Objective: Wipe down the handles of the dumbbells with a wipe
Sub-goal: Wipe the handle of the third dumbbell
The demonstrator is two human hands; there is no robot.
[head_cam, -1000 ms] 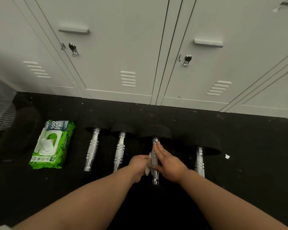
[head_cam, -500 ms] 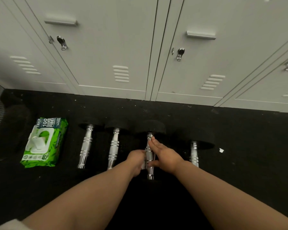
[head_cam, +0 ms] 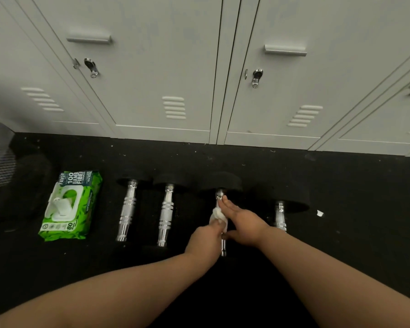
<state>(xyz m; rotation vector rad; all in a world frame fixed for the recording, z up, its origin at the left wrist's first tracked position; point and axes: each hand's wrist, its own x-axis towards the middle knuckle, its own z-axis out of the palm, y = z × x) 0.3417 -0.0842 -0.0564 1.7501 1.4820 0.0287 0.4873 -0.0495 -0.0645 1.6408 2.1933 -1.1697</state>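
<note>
Pinching white wipe [head_cam: 219, 215] against dumbbell handle [head_cam: 223, 245], left hand [head_cam: 205, 241], right hand [head_cam: 243, 221] flat, fingers [head_cam: 225, 201] straight.

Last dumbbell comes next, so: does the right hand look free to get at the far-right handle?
Probably yes. The right hand lies open beside the far-right handle, nothing between them; only the left hand holds the wipe.
</note>
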